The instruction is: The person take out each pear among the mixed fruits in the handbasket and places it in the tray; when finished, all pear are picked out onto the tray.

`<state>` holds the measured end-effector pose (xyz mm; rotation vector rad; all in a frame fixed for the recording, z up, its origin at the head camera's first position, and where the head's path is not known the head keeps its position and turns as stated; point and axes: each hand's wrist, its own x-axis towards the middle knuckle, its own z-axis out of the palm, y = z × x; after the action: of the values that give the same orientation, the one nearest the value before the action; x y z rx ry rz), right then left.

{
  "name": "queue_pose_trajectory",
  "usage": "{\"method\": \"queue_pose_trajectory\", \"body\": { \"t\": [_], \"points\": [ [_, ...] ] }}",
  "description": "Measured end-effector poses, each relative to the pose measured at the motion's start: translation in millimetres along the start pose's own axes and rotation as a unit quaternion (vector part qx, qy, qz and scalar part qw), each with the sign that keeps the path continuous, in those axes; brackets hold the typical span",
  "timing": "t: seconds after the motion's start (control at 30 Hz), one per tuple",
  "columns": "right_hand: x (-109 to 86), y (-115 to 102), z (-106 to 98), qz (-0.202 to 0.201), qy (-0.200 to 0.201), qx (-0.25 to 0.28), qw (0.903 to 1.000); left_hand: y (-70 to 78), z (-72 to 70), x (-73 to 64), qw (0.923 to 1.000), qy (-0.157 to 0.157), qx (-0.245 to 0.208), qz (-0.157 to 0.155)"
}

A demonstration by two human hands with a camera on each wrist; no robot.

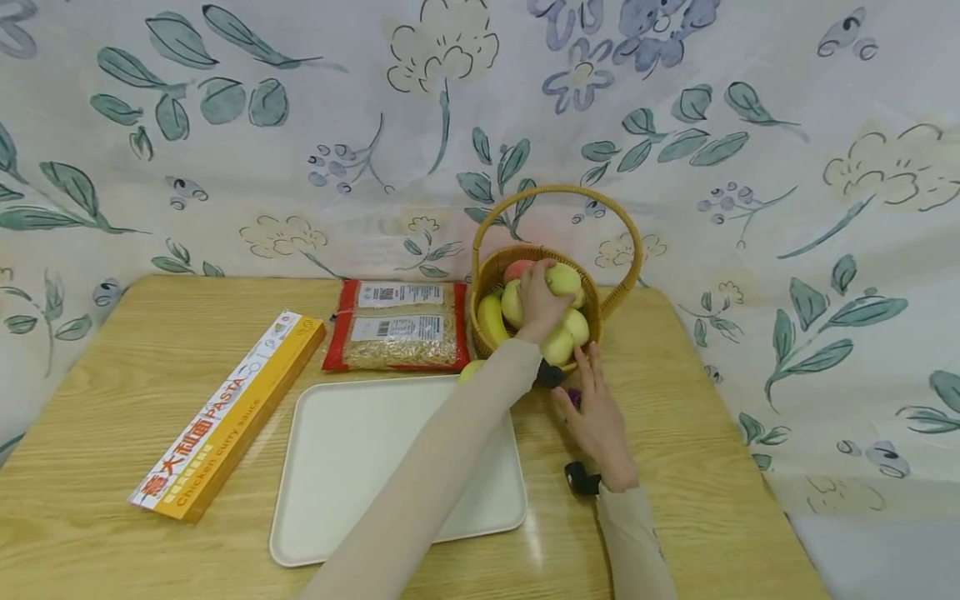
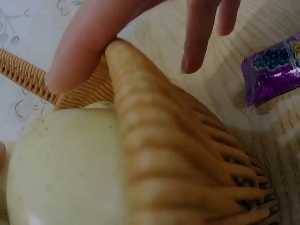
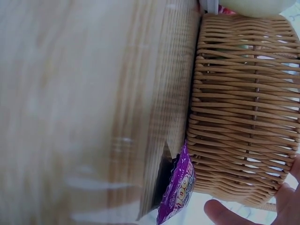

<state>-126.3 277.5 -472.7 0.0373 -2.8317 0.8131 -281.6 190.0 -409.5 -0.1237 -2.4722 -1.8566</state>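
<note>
A wicker basket [image 1: 611, 304] with a tall handle holds several round pale yellow-green fruits [image 1: 576, 325], a banana [image 1: 492, 319] and a reddish fruit [image 1: 517, 269]. Over the fruit, my left hand [image 1: 542, 302] reaches in, its fingers and thumb around one round pale fruit [image 1: 564, 282]. My right hand [image 1: 597, 425] is at the basket's near right side, fingers extended toward the rim. In the left wrist view, fingers [image 2: 86, 44] rest by the woven rim [image 2: 145, 140] beside a speckled pale fruit [image 2: 70, 168]. A small purple packet [image 3: 180, 190] lies against the basket, partly hidden in the head view.
A white tray [image 1: 352, 467] lies in front, under my left forearm. A yellow-green fruit [image 1: 471, 370] shows at its far edge. Behind the tray is a red-edged bag [image 1: 401, 333] of grain-like food. An orange pasta box [image 1: 232, 417] lies to the left. A patterned cloth hangs behind the table.
</note>
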Motion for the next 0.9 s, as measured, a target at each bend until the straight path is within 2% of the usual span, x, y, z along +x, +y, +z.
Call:
{"method": "queue_pose_trajectory", "body": {
  "t": [0.13,0.33,0.4,0.57,0.73,0.9],
  "points": [
    [-0.5,-2,-1,0.007,-0.007,0.004,0.9999,2.1,-9.5,-2.5,0.9996,0.006,-0.025,-0.009],
    [1.5,-1,-3,0.01,-0.015,0.012,0.9998,3.0,-35.1,-14.4,0.9903,-0.007,-0.138,-0.013],
    [1.7,0,-4,0.013,-0.019,0.015,0.9996,1.6,-44.0,-19.4,0.9865,-0.011,-0.162,-0.025],
    [0.2,1,-5,0.016,-0.015,0.014,0.9997,-2.4,-61.5,-31.0,0.9835,-0.009,-0.171,-0.057],
    [-0.8,1,-3,0.015,-0.019,0.013,0.9996,-8.9,-74.9,-40.3,0.9834,0.005,-0.179,-0.031],
    [-0.6,-1,0,0.012,-0.022,0.016,0.9995,-11.4,-93.0,-49.2,0.985,-0.01,-0.171,-0.019]
  ]
}}
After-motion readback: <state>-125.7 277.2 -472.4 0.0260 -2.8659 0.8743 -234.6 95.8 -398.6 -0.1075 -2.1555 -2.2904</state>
